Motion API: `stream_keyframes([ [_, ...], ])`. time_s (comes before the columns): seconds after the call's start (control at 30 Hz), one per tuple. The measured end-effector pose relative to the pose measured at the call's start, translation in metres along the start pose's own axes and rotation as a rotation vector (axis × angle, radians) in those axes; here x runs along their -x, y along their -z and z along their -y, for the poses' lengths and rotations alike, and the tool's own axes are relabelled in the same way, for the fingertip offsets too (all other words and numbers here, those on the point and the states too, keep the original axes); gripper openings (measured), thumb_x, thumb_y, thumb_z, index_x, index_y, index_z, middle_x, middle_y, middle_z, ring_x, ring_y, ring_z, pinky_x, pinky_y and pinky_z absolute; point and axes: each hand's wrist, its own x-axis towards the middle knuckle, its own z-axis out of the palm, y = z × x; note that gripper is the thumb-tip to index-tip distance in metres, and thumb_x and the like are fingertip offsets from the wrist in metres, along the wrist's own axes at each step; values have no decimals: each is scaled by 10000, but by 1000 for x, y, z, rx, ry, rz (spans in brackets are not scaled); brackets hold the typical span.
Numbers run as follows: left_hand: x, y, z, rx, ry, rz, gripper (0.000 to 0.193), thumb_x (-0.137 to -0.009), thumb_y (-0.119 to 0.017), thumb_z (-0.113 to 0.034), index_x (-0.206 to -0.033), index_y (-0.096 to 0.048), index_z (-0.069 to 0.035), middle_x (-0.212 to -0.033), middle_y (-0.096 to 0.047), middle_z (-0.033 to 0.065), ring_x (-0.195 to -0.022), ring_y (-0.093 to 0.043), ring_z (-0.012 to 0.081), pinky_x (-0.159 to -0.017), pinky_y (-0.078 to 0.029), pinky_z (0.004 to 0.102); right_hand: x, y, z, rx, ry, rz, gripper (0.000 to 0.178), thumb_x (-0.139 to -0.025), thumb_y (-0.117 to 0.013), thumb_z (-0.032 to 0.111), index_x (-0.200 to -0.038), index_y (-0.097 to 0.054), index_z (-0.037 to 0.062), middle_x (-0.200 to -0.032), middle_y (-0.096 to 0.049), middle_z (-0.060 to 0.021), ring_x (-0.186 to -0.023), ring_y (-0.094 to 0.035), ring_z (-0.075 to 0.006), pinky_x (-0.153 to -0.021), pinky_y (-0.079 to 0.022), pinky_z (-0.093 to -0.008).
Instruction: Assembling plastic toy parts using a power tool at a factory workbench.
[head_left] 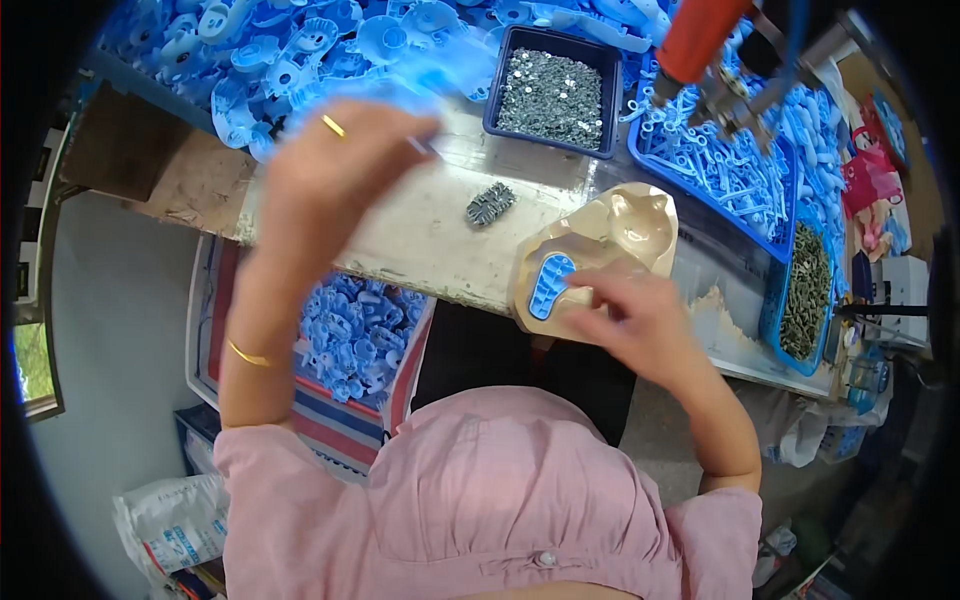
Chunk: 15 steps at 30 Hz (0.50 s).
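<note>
A blue moulded plastic part (550,287), long and rounded with ribs inside, lies in the hollow of a glossy beige holder (655,255) at the table's front edge. Beside it is my right hand (640,320), thumb and forefinger apart, fingertips close to the part's right edge; whether they touch it I cannot tell. My left hand (345,175) is raised over the left of the table, in front of a heap of blue plastic shells (290,60). Motion smears its fingers, so what they hold, if anything, does not show. A small clump of dark metal pieces (490,204) sits between the hands.
A dark blue bin of small metal pieces (550,100) stands at the back. To its right are a basket of blue plastic parts (715,165) and a blue tray of screws (805,300). A red power tool (700,40) hangs above. More blue parts (360,335) fill a container below the left edge.
</note>
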Motion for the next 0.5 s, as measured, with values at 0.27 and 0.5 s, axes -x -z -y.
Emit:
stream_keyframes([
  [0.27,31,-102,-131,346,-216,178,321,-775,-633,-124,-1076,-664,-17,-929,-615,52,-875,-618,199,-692,-523,296,-4,55,10,170,38,-441,98,-902,-696,1,-999,-705,-8,-804,-622,-39,-688,-588,-95,-632,-458,-233],
  [0.5,32,-102,-139,435,-76,81,362,-734,-781,-193,-1062,-669,-86,-996,-642,41,-905,-627,199,-704,-520,323,6,37,17,71,-57,-240,135,-864,-688,-27,-991,-712,11,-873,-663,-87,-730,-628,-174,-693,-500,-296],
])
